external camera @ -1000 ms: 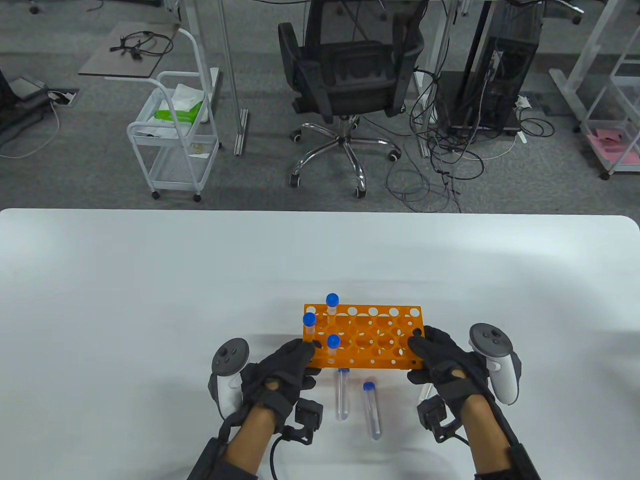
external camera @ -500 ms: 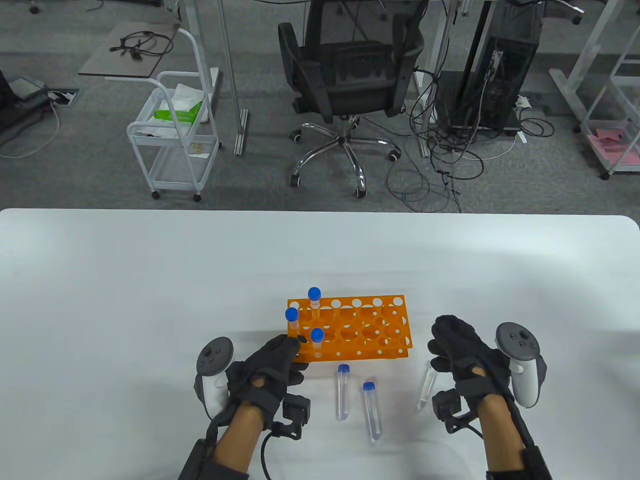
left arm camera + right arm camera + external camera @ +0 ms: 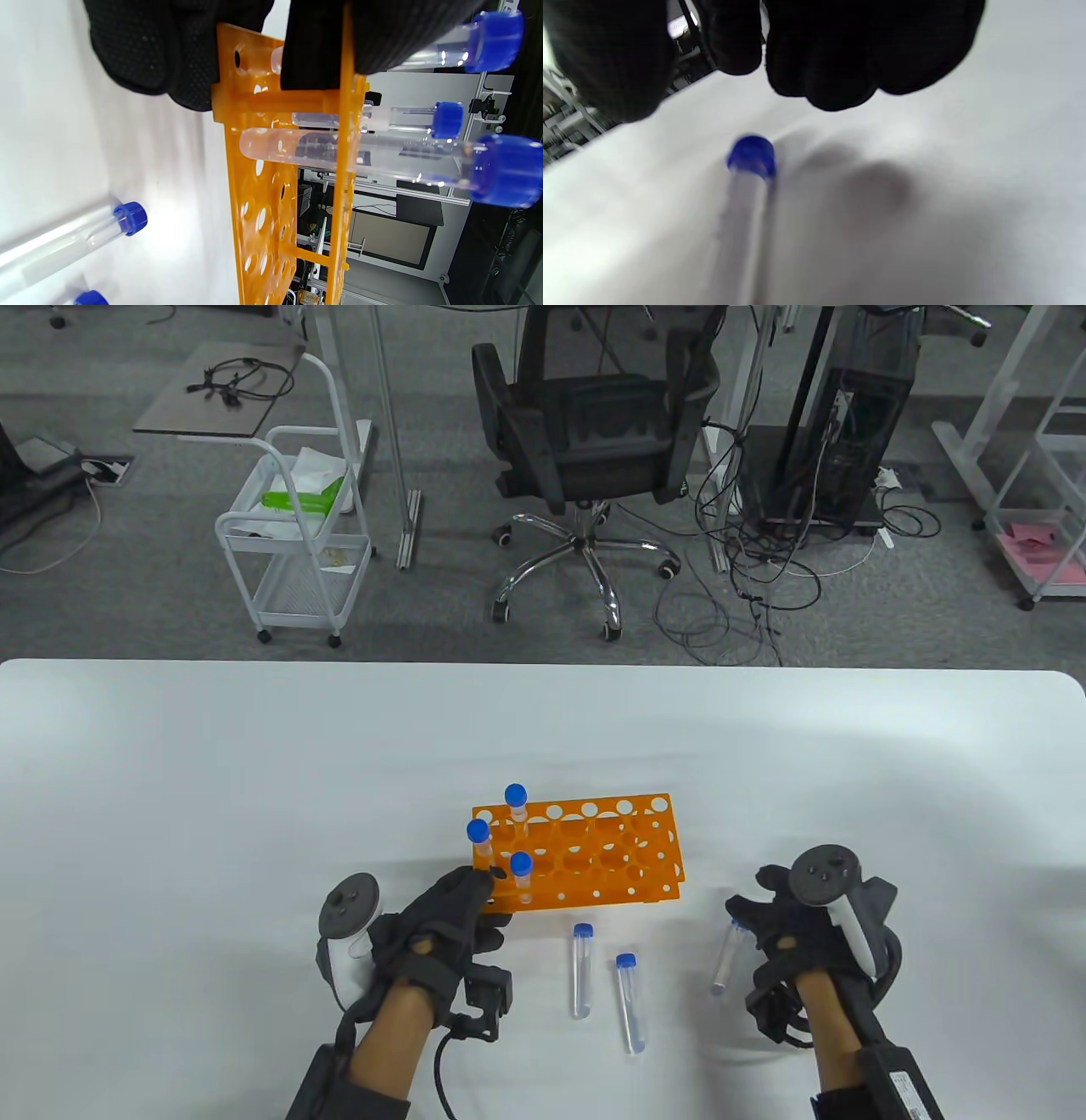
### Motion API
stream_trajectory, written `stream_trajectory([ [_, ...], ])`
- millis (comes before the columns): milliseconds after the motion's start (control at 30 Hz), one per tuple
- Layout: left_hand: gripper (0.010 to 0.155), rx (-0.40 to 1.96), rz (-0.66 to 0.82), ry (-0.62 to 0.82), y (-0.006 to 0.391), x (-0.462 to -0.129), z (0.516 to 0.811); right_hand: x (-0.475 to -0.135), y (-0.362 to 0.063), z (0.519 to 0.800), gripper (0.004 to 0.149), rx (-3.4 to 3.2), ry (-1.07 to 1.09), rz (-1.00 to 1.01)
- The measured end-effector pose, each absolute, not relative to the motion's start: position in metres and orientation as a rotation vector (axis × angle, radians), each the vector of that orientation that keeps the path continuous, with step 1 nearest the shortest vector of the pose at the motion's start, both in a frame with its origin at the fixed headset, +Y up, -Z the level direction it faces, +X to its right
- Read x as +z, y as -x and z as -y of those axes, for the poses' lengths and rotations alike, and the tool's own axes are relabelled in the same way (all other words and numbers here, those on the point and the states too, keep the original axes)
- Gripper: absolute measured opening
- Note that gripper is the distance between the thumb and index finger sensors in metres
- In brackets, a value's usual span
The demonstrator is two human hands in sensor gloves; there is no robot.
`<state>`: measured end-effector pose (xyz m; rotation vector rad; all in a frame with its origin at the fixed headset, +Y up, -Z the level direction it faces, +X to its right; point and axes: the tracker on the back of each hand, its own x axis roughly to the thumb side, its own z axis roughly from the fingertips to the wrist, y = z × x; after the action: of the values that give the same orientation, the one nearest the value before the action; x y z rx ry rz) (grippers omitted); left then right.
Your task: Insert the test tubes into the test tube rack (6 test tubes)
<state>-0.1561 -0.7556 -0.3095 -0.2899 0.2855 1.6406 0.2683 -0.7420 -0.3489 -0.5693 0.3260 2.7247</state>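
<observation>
Right wrist view shows the nearest loose test tube (image 3: 742, 203) lying flat on the white desk (image 3: 967, 169), blue cap (image 3: 751, 154) toward the gloved fingers (image 3: 823, 63), which hang just above it without touching. It looks like a light, stiff, clear plastic tube with a smooth round wall, so I judge it will roll and slip easily; the best hold is probably a pinch on the body just below the cap, where the cap's edge stops it sliding through.

Seen from the table view, the right hand (image 3: 806, 925) has an unclenched grip, empty, with that tube (image 3: 726, 957) at its 9 o'clock side. Two more tubes lie on the desk at 6 o'clock of the orange rack (image 3: 594, 857): one (image 3: 580, 971) near its front edge, another (image 3: 629, 1001) just right of it and nearer the person. Three capped tubes stand upright in the rack's left end (three of six, by my count).

The left hand (image 3: 441, 920) grips the rack's near left corner; the left wrist view shows fingers (image 3: 169, 51) wrapped over the orange frame (image 3: 263, 212). That rack is thin perforated plastic, likely light enough to skid, hence the steadying hold
</observation>
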Motion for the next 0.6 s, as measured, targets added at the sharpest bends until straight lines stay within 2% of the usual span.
stream_trajectory([
  [167, 0.042, 1.641, -0.3, 0.292, 0.161, -0.311, 0.759, -0.352, -0.25, 0.756, 0.071, 2.87, 0.568, -0.334],
  [300, 0.042, 1.633, -0.317, 0.285, 0.162, -0.31, 0.761, -0.352, -0.241, 0.761, 0.06, 2.956, 0.554, -0.306],
  [400, 0.042, 1.631, -0.32, 0.28, 0.162, -0.31, 0.761, -0.352, -0.24, 0.76, 0.055, 2.953, 0.554, -0.295],
  [600, 0.042, 1.625, -0.322, 0.287, 0.16, -0.309, 0.763, -0.35, -0.255, 0.744, 0.058, 2.707, 0.525, -0.289],
])
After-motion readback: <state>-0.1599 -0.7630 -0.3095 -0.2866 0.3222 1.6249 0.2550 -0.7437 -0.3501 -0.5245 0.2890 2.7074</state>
